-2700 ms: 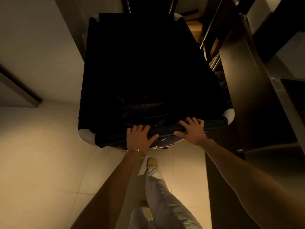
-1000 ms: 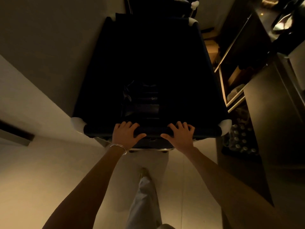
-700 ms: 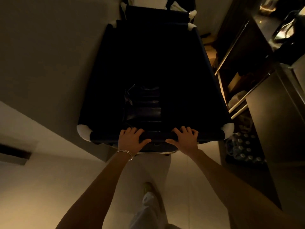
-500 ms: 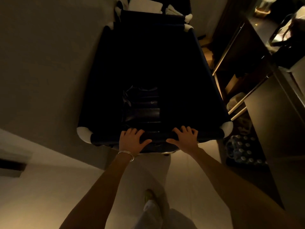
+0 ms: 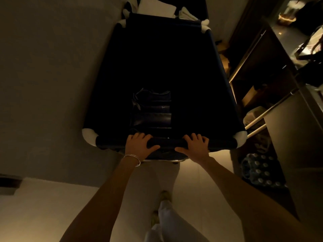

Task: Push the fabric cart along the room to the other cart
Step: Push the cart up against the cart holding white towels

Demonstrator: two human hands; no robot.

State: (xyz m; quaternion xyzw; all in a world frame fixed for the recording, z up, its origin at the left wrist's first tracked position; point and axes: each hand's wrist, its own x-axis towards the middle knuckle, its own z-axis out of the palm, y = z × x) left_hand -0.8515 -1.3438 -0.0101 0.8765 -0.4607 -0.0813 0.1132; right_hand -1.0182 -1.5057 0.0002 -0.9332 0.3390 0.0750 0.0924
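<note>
Gripping the near rail (image 5: 166, 142) of the fabric cart (image 5: 164, 70) with left hand (image 5: 138, 145) and right hand (image 5: 195, 145) curled closed, we risk bumping the other cart (image 5: 166, 9) just ahead.

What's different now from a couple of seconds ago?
The fabric cart has rolled forward along the wall until its far end meets the other cart holding white linens, which was out of view before. Both the left hand and right hand still grip the near rail.
</note>
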